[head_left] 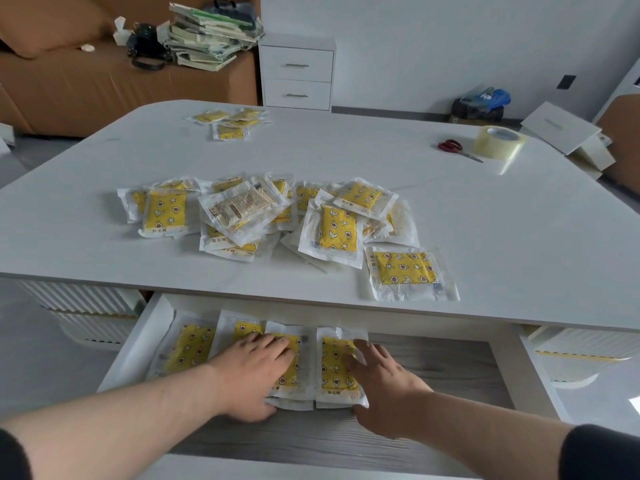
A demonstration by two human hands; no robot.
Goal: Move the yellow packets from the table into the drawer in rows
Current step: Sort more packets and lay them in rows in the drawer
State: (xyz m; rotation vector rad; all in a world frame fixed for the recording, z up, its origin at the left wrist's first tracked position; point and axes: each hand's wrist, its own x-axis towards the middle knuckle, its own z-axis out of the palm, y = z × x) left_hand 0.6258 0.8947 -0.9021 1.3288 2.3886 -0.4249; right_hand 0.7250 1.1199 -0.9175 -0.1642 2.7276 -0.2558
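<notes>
An open drawer (450,362) under the white table (519,237) holds several yellow star-patterned packets in a row at its left. My left hand (252,372) lies flat on the third packet (294,355), fingers straight. My right hand (381,386) rests on the fourth packet (334,365), fingers spread over its right edge and thumb at its bottom corner. A loose heap of yellow packets (263,216) lies in the middle of the table, with one single packet (408,271) near the front edge. A small group of packets (230,121) lies at the far side.
Red-handled scissors (453,147) and a roll of clear tape (500,142) lie at the table's far right. The right half of the drawer shows bare grey wood. Behind stand a white two-drawer cabinet (297,74) and a brown sofa (86,81) stacked with books.
</notes>
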